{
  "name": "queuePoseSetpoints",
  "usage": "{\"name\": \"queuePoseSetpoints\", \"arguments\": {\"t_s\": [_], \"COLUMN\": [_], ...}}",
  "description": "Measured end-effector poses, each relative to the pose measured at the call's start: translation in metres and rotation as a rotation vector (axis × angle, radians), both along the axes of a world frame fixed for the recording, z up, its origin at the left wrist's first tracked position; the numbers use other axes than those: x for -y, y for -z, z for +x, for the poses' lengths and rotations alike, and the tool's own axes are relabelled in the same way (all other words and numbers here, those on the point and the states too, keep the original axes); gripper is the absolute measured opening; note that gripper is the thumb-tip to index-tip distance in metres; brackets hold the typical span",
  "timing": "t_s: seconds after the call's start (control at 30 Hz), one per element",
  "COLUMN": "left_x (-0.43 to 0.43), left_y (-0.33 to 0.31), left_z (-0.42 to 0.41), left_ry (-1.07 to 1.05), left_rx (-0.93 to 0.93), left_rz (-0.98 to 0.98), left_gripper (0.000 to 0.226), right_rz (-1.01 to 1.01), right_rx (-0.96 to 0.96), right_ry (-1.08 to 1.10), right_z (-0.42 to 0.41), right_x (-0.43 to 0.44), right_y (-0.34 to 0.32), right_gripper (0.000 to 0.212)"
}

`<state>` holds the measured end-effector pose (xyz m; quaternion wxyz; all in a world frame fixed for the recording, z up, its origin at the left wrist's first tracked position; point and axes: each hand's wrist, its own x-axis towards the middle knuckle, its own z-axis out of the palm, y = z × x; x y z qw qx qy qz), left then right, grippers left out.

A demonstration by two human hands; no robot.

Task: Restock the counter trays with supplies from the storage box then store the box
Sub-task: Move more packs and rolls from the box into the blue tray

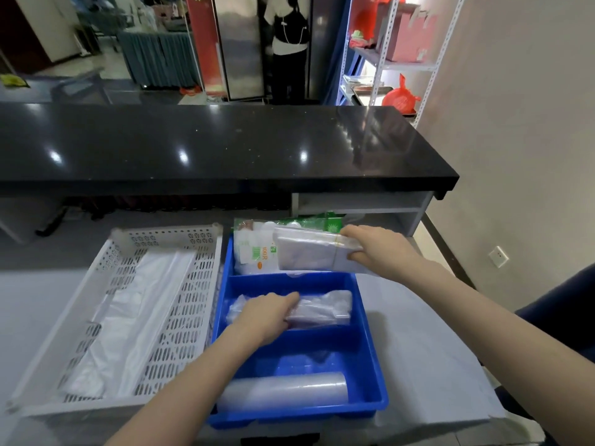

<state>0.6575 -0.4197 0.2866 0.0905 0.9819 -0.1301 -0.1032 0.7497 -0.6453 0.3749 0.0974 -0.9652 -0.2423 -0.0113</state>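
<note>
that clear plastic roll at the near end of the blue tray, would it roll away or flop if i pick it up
The clear plastic roll lies on its side, a cylinder, so a push would likely roll it, though the blue tray walls should stop it. It looks like thin film, so probably light, smooth and a bit slippery, and may sag if gripped at one end.

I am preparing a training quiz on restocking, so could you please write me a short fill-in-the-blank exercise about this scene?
1. The left hand rests on a clear plastic bundle in the ____ compartment of the blue divided tray.
2. The right hand holds a banded stack of plastic bags above the tray's ____ compartment.
3. The tray left of the blue one is ____ in colour.
4. A clear roll lies in the tray's ____ compartment.

Missing words: middle; far; white; near
</note>
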Motion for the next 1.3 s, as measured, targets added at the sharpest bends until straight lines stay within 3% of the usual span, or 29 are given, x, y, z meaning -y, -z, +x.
{"name": "queuePoseSetpoints", "arguments": {"t_s": [0.17,0.23,0.33,0.63,0.77,0.87,0.97,1.07,1.13,1.3], "left_x": [-0.007,-0.009,-0.006,0.001,0.0,-0.002,-0.005,-0.009,-0.012,-0.013], "left_y": [-0.025,-0.036,-0.047,-0.03,-0.025,-0.025,-0.028,-0.031,-0.032,-0.022], "left_z": [-0.019,-0.027,-0.039,-0.047,-0.042,-0.033,-0.021,-0.004,0.008,0.028], "left_ry": [0.05,0.122,0.187,0.108,0.086,0.052,0.029,-0.016,-0.052,-0.12], "left_rx": [0.211,0.37,0.42,0.346,0.287,0.218,0.164,0.103,0.073,-0.013], "left_rz": [0.062,0.088,0.186,0.111,0.074,0.087,0.045,0.001,-0.03,-0.169], "left_gripper": [0.024,0.034,0.049,0.042,0.039,0.034,0.029,0.035,0.036,0.035], "right_rz": [-0.01,-0.062,-0.125,-0.175,-0.133,0.024,0.224,0.148,0.053,0.014], "right_rx": [-0.079,-0.093,-0.194,-0.515,-0.455,-0.391,-0.498,-0.603,-0.558,-0.309], "right_ry": [-0.16,-0.218,-0.277,-0.338,-0.312,-0.264,-0.203,-0.258,-0.269,-0.183], "right_z": [0.003,0.001,-0.001,-0.01,-0.007,-0.005,-0.007,-0.019,-0.023,-0.021], "right_x": [-0.034,-0.05,-0.072,-0.074,-0.069,-0.061,-0.049,-0.041,-0.038,-0.047], "right_y": [0.002,0.008,0.019,0.067,0.069,0.054,0.035,0.025,0.03,0.047], "right_gripper": [0.044,0.048,0.05,0.042,0.054,0.047,0.03,0.049,0.053,0.023]}}
